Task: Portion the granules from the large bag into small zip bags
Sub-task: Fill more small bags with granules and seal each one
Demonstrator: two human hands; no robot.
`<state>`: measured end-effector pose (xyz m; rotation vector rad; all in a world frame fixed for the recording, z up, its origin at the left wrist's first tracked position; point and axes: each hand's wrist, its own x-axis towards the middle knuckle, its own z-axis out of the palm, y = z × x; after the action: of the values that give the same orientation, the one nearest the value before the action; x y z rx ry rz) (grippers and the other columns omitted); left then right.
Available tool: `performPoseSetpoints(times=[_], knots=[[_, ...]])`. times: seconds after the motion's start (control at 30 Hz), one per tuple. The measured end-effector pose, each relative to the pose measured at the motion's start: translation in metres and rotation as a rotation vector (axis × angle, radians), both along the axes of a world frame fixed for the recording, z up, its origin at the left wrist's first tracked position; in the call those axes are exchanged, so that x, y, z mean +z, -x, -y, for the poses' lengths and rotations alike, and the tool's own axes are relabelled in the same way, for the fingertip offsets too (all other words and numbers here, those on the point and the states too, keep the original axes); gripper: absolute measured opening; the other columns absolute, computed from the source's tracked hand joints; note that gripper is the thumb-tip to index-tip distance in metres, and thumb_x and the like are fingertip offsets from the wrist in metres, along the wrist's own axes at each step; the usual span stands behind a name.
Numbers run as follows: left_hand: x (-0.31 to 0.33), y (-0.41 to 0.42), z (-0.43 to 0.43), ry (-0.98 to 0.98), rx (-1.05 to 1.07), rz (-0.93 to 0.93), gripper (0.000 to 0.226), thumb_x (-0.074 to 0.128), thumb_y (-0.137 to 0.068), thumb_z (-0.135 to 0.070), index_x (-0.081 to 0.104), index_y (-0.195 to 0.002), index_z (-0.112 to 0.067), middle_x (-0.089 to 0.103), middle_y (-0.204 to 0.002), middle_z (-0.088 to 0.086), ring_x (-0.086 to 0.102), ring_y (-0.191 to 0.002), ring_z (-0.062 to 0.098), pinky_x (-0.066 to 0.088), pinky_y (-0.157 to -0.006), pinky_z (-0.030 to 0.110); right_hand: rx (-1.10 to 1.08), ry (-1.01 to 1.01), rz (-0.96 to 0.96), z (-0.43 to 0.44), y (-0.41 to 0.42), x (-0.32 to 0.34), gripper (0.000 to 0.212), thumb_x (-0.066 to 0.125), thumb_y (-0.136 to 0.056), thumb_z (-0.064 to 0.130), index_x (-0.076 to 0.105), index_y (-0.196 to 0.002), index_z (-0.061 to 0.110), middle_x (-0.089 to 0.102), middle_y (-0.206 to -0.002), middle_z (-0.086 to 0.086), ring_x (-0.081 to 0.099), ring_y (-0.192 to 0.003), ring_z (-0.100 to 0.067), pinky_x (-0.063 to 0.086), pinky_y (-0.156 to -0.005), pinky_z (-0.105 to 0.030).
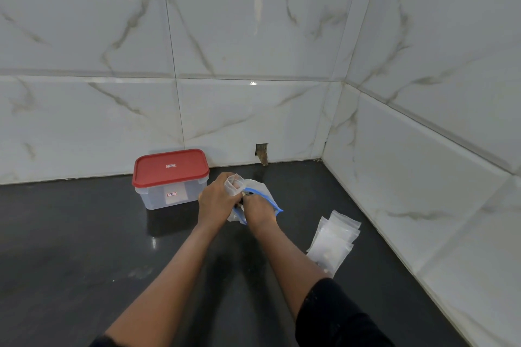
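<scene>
Clear small zip bag (234, 182) was gripped by left hand (217, 200), large bag (263, 191) by right hand (260, 210); mouths were best kept touching beside the grips.

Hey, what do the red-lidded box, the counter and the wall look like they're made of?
The box looks like plastic: see-through body, opaque red lid. The counter seems polished dark stone, maybe granite; it mirrors the box. The wall looks like glossy ceramic tile with marble-like veins, given grout lines and glare.
</scene>
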<state>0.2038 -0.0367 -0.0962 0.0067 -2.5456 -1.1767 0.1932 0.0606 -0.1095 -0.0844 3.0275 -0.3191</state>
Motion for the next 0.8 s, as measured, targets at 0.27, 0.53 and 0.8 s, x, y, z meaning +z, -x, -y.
performPoseSetpoints(times=[0.27,0.53,0.8], knots=[[-0.006,-0.005,0.001,0.011,-0.025,0.013,0.037,0.063,-0.087,-0.028,0.056,-0.12,-0.013,0.066,-0.109,0.009,0.061,-0.097,0.022,0.047,-0.089,0.034,0.093,-0.118,-0.019,0.0,-0.005,0.0,0.025,0.05,-0.097,0.022,0.057,-0.118,0.012,0.063,-0.113,-0.007,0.062,-0.103,-0.023,0.049,-0.086,-0.034],[0.0,-0.002,-0.005,-0.039,0.049,0.018,0.029,0.061,-0.088,-0.028,0.058,-0.116,-0.018,0.067,-0.108,0.006,0.06,-0.097,0.023,0.046,-0.091,0.04,0.184,-0.164,-0.156,-0.022,-0.015,-0.003,0.027,0.046,-0.095,0.002,0.057,-0.119,0.001,0.062,-0.117,-0.015,0.062,-0.105,-0.027,0.051,-0.086,-0.035],[-0.007,-0.008,-0.003,-0.015,0.004,0.05,0.037,0.065,-0.086,-0.026,0.055,-0.12,-0.016,0.065,-0.11,0.007,0.059,-0.098,0.021,0.046,-0.09,0.038,-0.16,0.21,-0.084,-0.016,-0.023,-0.013,0.019,0.048,-0.092,0.0,0.064,-0.103,0.001,0.064,-0.105,-0.012,0.052,-0.07,-0.009,0.034,-0.057,-0.015]])
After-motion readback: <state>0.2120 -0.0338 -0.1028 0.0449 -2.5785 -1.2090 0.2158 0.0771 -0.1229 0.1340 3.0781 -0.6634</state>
